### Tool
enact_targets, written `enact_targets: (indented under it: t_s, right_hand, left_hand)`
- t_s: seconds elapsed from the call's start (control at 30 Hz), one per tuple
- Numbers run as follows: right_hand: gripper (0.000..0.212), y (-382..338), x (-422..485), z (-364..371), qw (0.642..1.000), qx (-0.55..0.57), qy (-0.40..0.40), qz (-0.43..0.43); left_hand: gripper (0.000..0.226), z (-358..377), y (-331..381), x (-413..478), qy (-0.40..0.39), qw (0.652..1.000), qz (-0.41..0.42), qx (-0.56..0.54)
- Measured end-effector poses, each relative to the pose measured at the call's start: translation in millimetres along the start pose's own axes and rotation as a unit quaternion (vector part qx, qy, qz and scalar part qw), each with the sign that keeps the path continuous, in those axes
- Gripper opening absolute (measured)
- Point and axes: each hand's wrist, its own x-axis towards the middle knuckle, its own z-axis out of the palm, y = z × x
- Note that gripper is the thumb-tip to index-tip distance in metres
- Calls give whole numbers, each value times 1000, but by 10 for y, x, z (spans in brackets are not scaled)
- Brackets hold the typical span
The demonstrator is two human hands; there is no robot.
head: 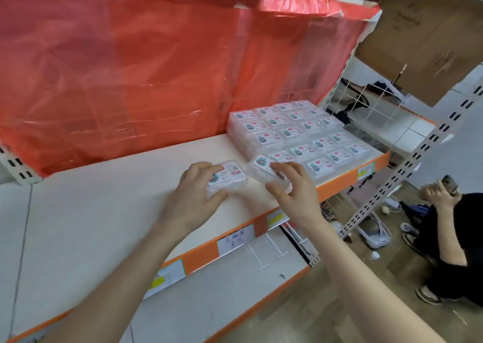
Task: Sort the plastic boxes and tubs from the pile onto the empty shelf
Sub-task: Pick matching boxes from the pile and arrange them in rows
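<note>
My left hand (192, 193) grips a clear plastic box (226, 176) with a white printed label, low over the white shelf board (104, 212). Just to its right, my right hand (290, 186) holds a second clear box (264, 167), tilted, with fingers over its top and thumb at its near side. Both boxes sit close to the left edge of a neat block of stacked clear boxes (303, 133) that fills the right end of the shelf in several rows.
Red plastic sheeting (156, 68) hangs behind the shelf. The shelf front has an orange lip (235, 240) with price tags; a lower white shelf (222, 290) lies beneath. Cardboard boxes (423, 37) loom at upper right. A person in black (457, 238) crouches on the floor at right.
</note>
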Motion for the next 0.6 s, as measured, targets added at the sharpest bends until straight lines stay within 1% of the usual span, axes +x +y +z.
enact_targets:
  t_s: [0.07, 0.2, 0.4, 0.6]
  right_hand:
    - [43, 113, 136, -40, 1000, 1, 3, -4]
    - [51, 394, 399, -149, 1000, 13, -2, -23]
    - [48, 871, 865, -373, 997, 33, -19, -63]
    - [45, 1422, 1223, -680, 995, 51, -29, -79]
  left_hand:
    - [78, 85, 28, 120, 3, 1000, 1, 1]
    - [75, 324, 162, 317, 9, 1000, -5, 3]
    - [72, 757, 454, 663, 48, 999, -19, 13]
    - [74, 1236, 828, 1005, 38, 998, -31, 38]
